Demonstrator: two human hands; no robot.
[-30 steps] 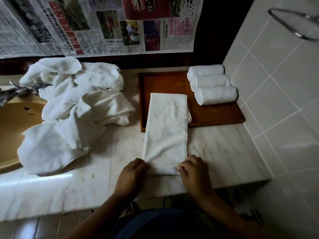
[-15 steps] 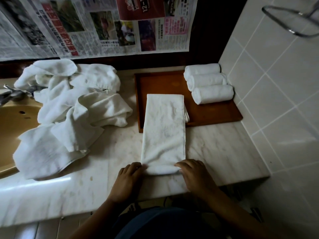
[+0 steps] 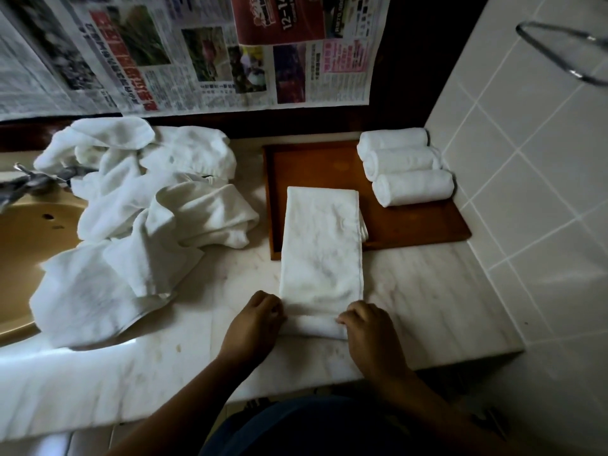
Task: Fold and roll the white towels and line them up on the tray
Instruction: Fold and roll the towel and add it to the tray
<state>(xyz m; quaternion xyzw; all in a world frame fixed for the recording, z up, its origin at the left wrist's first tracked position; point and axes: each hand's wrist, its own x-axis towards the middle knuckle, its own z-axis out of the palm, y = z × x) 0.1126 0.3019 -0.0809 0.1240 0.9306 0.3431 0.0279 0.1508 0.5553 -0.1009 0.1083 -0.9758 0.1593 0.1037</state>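
Head view, at counter (image 3: 427, 291). Found laid lengthwise: folded towel (image 3: 322, 245), far end overlapping near rim of tray (image 3: 312, 166), near end turned up into a small started roll. Left hand (image 3: 253, 324) curled round left end of that roll; right hand (image 3: 368, 334) likewise at right end, fingers bent over the top, thumbs hidden. Lined up at tray's far right corner, each touching the next: three rolled towels (image 3: 404, 166). Heaped to the left, between tray and sink (image 3: 26, 258): loose towels (image 3: 138, 209), partly over the basin edge.

Judged stage: rolling barely begun, most of the strip flat.

Risks noted:
- Uneven push from either hand: likely to skew the roll into a cone, ends ragged beside the neat three.
- Slack pressure: likely to give a loose, fat roll, prone to unwinding once let go.
- Offset layers along right edge near tray rim: likely to splay further under rolling.
- Step at tray rim: likely to snag or lift the roll on crossing.
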